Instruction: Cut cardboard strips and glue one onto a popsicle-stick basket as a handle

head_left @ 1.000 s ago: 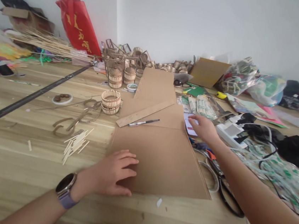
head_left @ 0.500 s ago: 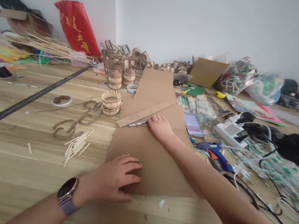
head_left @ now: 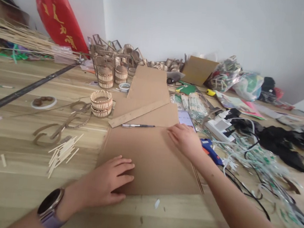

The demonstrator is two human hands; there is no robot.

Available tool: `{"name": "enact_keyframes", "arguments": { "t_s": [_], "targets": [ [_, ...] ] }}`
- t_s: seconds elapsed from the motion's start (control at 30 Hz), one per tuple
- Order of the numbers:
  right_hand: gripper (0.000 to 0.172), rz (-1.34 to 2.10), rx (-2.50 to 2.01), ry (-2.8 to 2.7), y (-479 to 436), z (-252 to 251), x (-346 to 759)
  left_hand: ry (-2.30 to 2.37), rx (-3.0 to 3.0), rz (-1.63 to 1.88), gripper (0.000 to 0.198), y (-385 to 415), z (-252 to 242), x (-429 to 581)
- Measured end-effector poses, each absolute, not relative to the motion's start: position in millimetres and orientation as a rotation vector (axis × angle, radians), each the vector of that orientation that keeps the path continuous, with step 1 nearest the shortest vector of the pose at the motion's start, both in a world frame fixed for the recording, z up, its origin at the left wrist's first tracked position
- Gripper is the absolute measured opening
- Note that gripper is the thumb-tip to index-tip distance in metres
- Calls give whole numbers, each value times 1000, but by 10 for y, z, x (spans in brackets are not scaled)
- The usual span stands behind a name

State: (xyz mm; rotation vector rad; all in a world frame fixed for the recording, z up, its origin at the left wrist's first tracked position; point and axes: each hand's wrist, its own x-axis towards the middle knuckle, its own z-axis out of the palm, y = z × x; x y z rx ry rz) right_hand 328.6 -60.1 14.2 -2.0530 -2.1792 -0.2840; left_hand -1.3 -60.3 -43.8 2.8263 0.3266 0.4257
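My left hand (head_left: 111, 178) lies with fingers spread on the near left part of a brown cardboard sheet (head_left: 147, 157). A watch with a purple strap is on that wrist. My right hand (head_left: 186, 139) is over the sheet's right side, fingers bent and close together, with nothing visible in them. To its left, a pen (head_left: 138, 126) rests on the cardboard, apart from the fingertips. Just beyond the pen, a flat wooden strip (head_left: 138, 113) lies slantwise. A phone-like lit screen (head_left: 185, 118) shows behind my right hand.
Left of the cardboard are a small slatted basket (head_left: 101, 103), loose sticks (head_left: 63, 153), brown curved strips (head_left: 48, 135) and a white ring-shaped lid (head_left: 43, 102). On the right lie a blue glue gun (head_left: 211, 153), a power strip (head_left: 219, 130) and cables. Several little baskets (head_left: 105, 76) stand at the back.
My right hand has let go of the pen and moved right, leaving it on the cardboard. My left hand keeps its place on the sheet. The view has shifted to the right.
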Motion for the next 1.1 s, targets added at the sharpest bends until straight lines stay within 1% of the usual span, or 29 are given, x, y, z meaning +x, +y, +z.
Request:
{"name": "enact_keyframes", "arguments": {
  "t_s": [0.1, 0.23, 0.3, 0.43, 0.57, 0.67, 0.83, 0.97, 1.1],
  "targets": [
    [32, -249, -2192, -1965, -724, 183, 3705, 332, 2838, 407, 45, -606, -432, -17],
    [31, -138, -2313, -1788, -777, 264, 4021, 332, 2884, 373, 58, -603, -426, -10],
    [30, -72, -2347, -1734, -789, 314, 4094, 330, 2911, 374, 61, -600, -434, -6],
    [32, 61, -2387, -1671, -862, 378, 4197, 327, 2959, 426, 55, -595, -470, -11],
    [30, 160, -2416, -1628, -968, 349, 4244, 276, 3019, 484, 47, -591, -491, -22],
    [28, 211, -2406, -1625, -961, 294, 4193, 283, 3026, 472, 47, -600, -475, -17],
    [26, 295, -2370, -1631, -626, 200, 3965, 336, 3038, 405, 51, -630, -466, 3],
    [33, 317, -2416, -1577, -203, 123, 3802, 351, 2997, 383, 51, -628, -488, 13],
    [36, 320, -2493, -1463, 84, 56, 3738, 378, 2941, 385, 50, -626, -493, 24]
  ]
}}
